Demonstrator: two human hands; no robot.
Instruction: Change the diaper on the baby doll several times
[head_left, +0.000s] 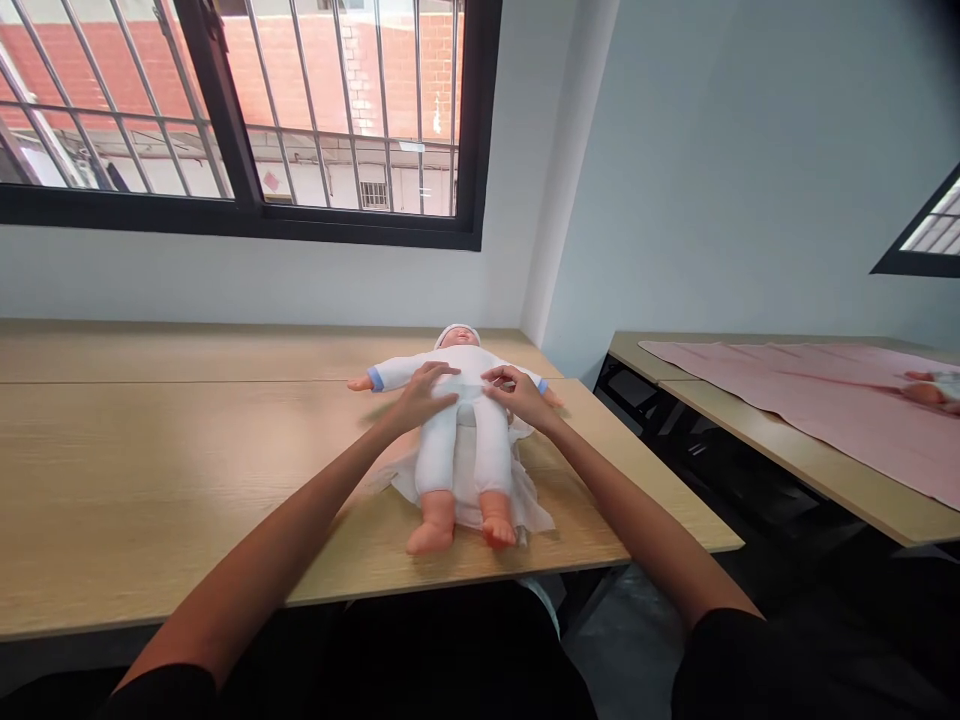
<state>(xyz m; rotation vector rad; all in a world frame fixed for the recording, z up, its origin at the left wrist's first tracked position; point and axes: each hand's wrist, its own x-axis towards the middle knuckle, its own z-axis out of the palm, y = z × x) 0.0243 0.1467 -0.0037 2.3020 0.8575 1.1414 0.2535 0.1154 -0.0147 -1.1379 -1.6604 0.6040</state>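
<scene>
A baby doll [469,366] in a white outfit with blue cuffs and a white cap lies on its back on the wooden table, its bare feet toward me. My left hand [426,396] rests at one side of the doll's waist, thumb and fingers apart. At the other side of the waist is my right hand [519,392], its fingers bent and the thumb apart from them. A thin whitish cloth [466,460] lies spread beneath the doll's legs. Whether the fingertips touch the outfit's fabric is too small to tell.
The wooden table [187,480] runs along the wall under a barred window [247,110]. Across a gap on the right stands a second table [750,420] with a pink cloth [817,400] and part of another doll [930,390] at the frame's edge.
</scene>
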